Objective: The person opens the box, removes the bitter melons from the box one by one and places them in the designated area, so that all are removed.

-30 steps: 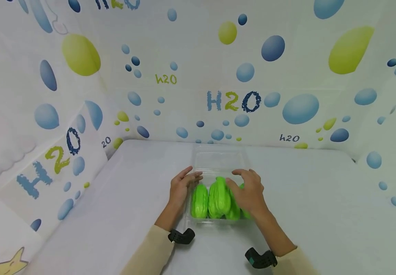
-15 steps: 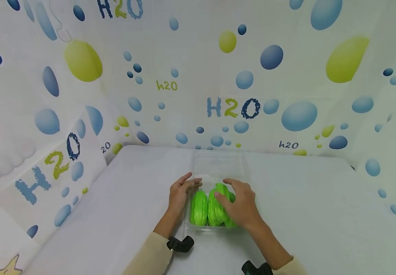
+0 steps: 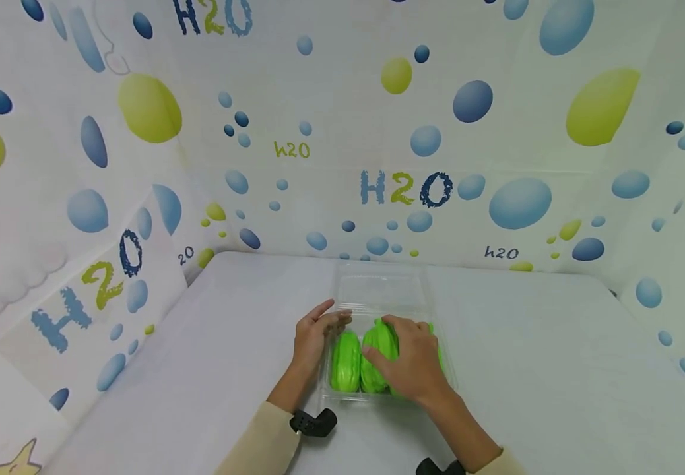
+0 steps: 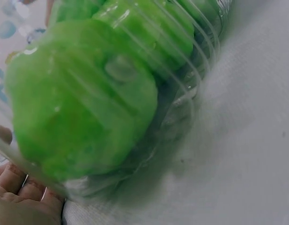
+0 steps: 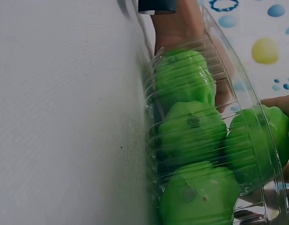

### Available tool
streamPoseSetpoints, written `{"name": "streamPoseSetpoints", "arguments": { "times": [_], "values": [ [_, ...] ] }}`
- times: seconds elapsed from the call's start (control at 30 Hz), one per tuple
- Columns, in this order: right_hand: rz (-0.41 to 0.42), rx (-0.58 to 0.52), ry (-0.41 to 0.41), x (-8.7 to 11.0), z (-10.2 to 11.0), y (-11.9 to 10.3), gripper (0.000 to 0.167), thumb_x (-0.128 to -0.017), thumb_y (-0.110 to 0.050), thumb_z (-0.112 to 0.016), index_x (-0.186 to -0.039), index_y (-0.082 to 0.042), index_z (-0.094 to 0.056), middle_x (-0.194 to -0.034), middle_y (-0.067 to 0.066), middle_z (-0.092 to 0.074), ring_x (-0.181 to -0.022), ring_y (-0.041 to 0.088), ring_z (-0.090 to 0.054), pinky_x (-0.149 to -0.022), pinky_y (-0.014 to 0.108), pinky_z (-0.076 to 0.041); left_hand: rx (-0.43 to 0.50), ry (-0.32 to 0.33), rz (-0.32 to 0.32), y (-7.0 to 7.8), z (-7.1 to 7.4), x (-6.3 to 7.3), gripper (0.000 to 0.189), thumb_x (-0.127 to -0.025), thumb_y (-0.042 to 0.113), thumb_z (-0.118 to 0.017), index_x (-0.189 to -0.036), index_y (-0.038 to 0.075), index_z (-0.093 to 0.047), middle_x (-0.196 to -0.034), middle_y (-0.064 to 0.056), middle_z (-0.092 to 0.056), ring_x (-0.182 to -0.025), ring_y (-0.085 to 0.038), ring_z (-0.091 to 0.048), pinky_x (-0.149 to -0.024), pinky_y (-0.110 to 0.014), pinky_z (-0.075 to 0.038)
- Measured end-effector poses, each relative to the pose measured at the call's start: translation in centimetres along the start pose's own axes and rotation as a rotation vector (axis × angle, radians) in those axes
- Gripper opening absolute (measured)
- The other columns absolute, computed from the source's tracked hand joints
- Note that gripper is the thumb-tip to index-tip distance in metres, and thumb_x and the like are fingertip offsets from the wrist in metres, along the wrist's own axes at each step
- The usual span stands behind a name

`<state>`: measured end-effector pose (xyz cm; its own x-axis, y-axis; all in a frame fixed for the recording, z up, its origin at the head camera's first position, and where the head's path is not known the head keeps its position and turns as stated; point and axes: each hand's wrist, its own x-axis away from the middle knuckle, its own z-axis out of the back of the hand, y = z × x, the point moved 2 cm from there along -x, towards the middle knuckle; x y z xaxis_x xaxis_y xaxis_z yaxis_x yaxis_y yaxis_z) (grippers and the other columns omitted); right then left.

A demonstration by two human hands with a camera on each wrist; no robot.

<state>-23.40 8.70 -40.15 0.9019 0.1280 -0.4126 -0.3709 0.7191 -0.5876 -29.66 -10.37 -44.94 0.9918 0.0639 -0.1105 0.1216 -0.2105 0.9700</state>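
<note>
A clear plastic box (image 3: 342,396) holds several bright green, ribbed, bitter-melon-like pieces. One green bitter melon (image 3: 345,363) lies at its left side. My right hand (image 3: 416,359) reaches over the box and grips an upper bitter melon (image 5: 259,143), which sits above the bottom row in the right wrist view. Its thumb lies along the left side of the ribbed body, and the palm hides the pieces beneath. My left hand (image 3: 313,336) rests at the box's back left corner, fingers loosely extended at the rim. Through the box wall, the left wrist view shows a bitter melon (image 4: 83,103) close up.
The box's transparent lid (image 3: 381,287) lies folded back behind it. A white cloth covers the table (image 3: 247,316). Behind stands a patterned backdrop (image 3: 330,86) with blue and green drops. A black wrist camera (image 3: 314,423) sits on the left forearm.
My right hand has moved left and lower onto the upper bitter melon, which tilted and settled among the others. The left hand has stayed at the box's corner. The head view has shifted slightly.
</note>
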Motion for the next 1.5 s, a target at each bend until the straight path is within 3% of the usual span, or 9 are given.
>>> {"name": "streamPoseSetpoints", "arguments": {
  "times": [0.23, 0.6, 0.77, 1.0, 1.2, 1.5],
  "values": [
    [-0.010, 0.033, 0.021, 0.2, -0.1, -0.4, 0.054, -0.084, -0.028, -0.074, -0.130, -0.002, -0.063, -0.127, 0.017, -0.065, -0.103, 0.032, -0.052, -0.083, 0.048, -0.049, 0.013, -0.019, -0.004, 0.1, -0.2, -0.2, 0.050, -0.100, 0.006, -0.052, -0.148, -0.007, -0.043, -0.121, -0.021, -0.071, -0.111, -0.030, -0.071, -0.100, -0.038, -0.055],
    [-0.049, 0.088, -0.013, 0.8, -0.4, -1.0, 0.075, -0.082, -0.042, -0.080, -0.138, 0.000, -0.056, -0.134, 0.019, -0.061, -0.112, 0.035, -0.053, -0.093, 0.052, -0.051, -0.023, -0.027, -0.002, 0.1, -0.5, -0.3, 0.049, -0.101, 0.007, -0.053, -0.147, -0.007, -0.045, -0.120, -0.021, -0.071, -0.109, -0.028, -0.072, -0.098, -0.036, -0.056],
    [-0.046, 0.080, 0.008, 0.9, -0.5, -1.0, 0.071, -0.081, -0.035, -0.079, -0.137, 0.001, -0.056, -0.132, 0.019, -0.062, -0.110, 0.034, -0.054, -0.091, 0.051, -0.051, -0.012, -0.036, -0.006, 0.1, -0.5, -0.2, 0.049, -0.101, 0.005, -0.052, -0.148, -0.008, -0.044, -0.122, -0.023, -0.070, -0.108, -0.028, -0.072, -0.098, -0.036, -0.056],
    [-0.052, 0.047, 0.059, 0.9, -0.5, -1.0, 0.065, -0.082, -0.027, -0.075, -0.136, 0.003, -0.057, -0.128, 0.017, -0.065, -0.099, 0.028, -0.056, -0.078, 0.042, -0.051, 0.008, -0.038, -0.017, 0.0, -0.4, -0.2, 0.050, -0.101, 0.004, -0.052, -0.148, -0.010, -0.042, -0.121, -0.024, -0.070, -0.105, -0.025, -0.073, -0.097, -0.035, -0.056],
    [-0.063, -0.021, 0.082, 0.7, -0.2, -1.1, 0.063, -0.083, -0.024, -0.072, -0.138, 0.002, -0.056, -0.128, 0.017, -0.063, -0.098, 0.027, -0.056, -0.076, 0.042, -0.051, 0.023, -0.018, -0.002, 0.1, -0.1, -0.2, 0.049, -0.100, 0.004, -0.053, -0.148, -0.007, -0.045, -0.121, -0.023, -0.070, -0.106, -0.027, -0.073, -0.097, -0.035, -0.056],
    [-0.065, -0.101, 0.123, 0.3, 0.6, -0.7, 0.060, -0.083, -0.018, -0.070, -0.137, 0.002, -0.055, -0.110, 0.016, -0.064, -0.084, 0.021, -0.056, -0.066, 0.035, -0.050, 0.030, -0.022, 0.001, 0.2, 0.0, -0.2, 0.050, -0.101, 0.004, -0.053, -0.148, -0.007, -0.044, -0.122, -0.022, -0.070, -0.107, -0.027, -0.072, -0.098, -0.036, -0.056]
  ]
}}
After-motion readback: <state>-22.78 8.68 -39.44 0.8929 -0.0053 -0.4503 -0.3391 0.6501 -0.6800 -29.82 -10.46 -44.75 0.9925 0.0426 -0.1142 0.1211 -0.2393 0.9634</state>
